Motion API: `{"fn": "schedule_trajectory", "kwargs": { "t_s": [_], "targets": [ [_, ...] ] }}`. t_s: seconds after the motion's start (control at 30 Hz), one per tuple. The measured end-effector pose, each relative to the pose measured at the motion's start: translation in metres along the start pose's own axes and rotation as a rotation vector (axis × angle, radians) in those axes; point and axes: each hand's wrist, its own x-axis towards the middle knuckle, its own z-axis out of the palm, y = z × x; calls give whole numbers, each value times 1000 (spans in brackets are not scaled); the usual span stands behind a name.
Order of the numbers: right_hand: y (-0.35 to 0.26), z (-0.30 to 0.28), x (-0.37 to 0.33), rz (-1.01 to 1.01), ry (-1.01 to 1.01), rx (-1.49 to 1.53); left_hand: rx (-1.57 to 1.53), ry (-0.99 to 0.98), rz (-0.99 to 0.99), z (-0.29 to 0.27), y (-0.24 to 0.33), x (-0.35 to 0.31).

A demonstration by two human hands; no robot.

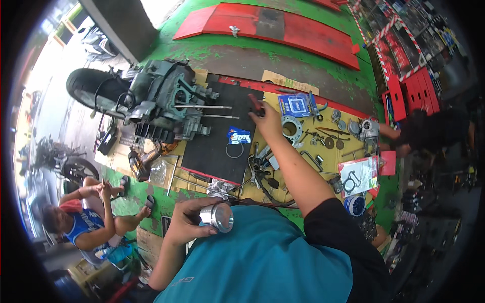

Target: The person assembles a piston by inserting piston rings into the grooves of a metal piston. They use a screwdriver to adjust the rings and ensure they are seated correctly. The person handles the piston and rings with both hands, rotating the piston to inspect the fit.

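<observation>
Close to my body, my left hand [189,219] is closed around a shiny silver piston [217,217]. My right hand [268,121] reaches over the bench, its fingers wrapped on a short red-handled tool [255,103] whose kind I cannot make out. Below that hand, on a black mat [209,156], lie a blue and white packet [238,135] and a thin metal ring [234,151]. A motorcycle engine [172,101] stands at the left, two long studs pointing toward the mat. Just right of my right wrist is a cylinder block [290,130].
Loose parts and tools cover the bench's right side, with a gasket sheet [357,177] and a blue tub [355,205]. A blue box [295,104] sits behind. One person [88,222] sits at left; another [434,134] reaches toward a metal part [370,129] at right. A red ramp [303,31] lies beyond.
</observation>
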Motion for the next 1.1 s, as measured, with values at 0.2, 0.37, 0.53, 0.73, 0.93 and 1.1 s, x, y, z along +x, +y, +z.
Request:
{"fn": "schedule_trajectory", "kwargs": {
  "t_s": [0.2,0.37,0.53,0.73,0.93,1.1],
  "targets": [
    [61,-59,-99,263,214,37,359,70,17,23,25,-2],
    [116,-132,-228,471,94,-301,469,64,17,42,35,3],
    [124,-164,-288,505,-13,-608,536,8,22,57,44,13],
    [143,-169,-308,494,124,-569,440,-51,4,66,34,20],
    [147,-168,-318,574,109,-525,455,-80,31,70,35,20],
    [146,-165,-313,652,138,-516,423,-86,-6,71,36,19]
  ]
}}
